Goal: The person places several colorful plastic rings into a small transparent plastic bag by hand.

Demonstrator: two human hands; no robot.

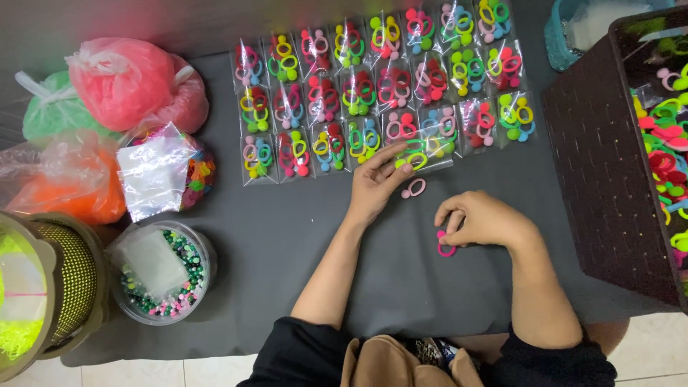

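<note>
Head view: the left hand lies flat, fingers spread narrow, its fingertips pressing a small clear packet of green and yellow hair ties at the near end of the rows; a loose pale pink hair tie lies just beside those fingertips; the right hand is curled, pinching a bright pink hair tie against the cloth, near the middle of it.

Rows of filled packets of coloured hair ties reach toward the far edge; a dark woven basket at the right edge holds a heap of loose ties; at the left edge stand a clear tub of green and pink beads, another tub of mixed coloured pieces with empty clear bags on top, tied bags of pink, green and orange stuff, and a lidded bin with neon yellow inside.

All rests on a dark grey cloth; pale floor tiles show at its near edge.
</note>
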